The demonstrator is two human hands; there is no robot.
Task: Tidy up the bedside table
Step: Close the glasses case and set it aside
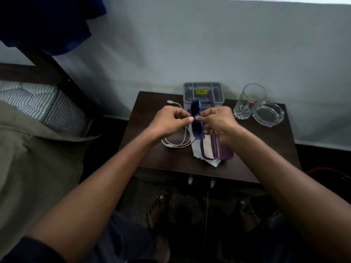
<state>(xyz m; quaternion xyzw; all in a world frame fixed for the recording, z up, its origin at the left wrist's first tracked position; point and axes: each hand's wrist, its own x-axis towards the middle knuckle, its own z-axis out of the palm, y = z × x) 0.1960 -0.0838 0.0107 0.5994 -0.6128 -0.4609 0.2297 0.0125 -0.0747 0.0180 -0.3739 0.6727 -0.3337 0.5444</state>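
Both hands hold a pair of blue sunglasses [196,118] above the middle of the dark tabletop [148,154], turned so one lens points toward the wall and the other toward the person. The left hand [170,120] has its grip pinching the bridge from the left, thumb and forefinger pressed together on the frame. The right hand [218,121] pinches the same spot from the right, its other fingers curled below. One temple arm of the sunglasses hangs down toward the front edge. Beneath them lie a white cloth [206,155] and a purple case [225,151], the case partly on the cloth. A white cable [176,143] loops on the tabletop to the left, its plug end near the back. A grey organiser [203,92] stands at the back edge against the wall. To the right stand a clear glass [248,101] and, just beside it, a glass ashtray [268,115]. A bed [38,118] lies at the left.
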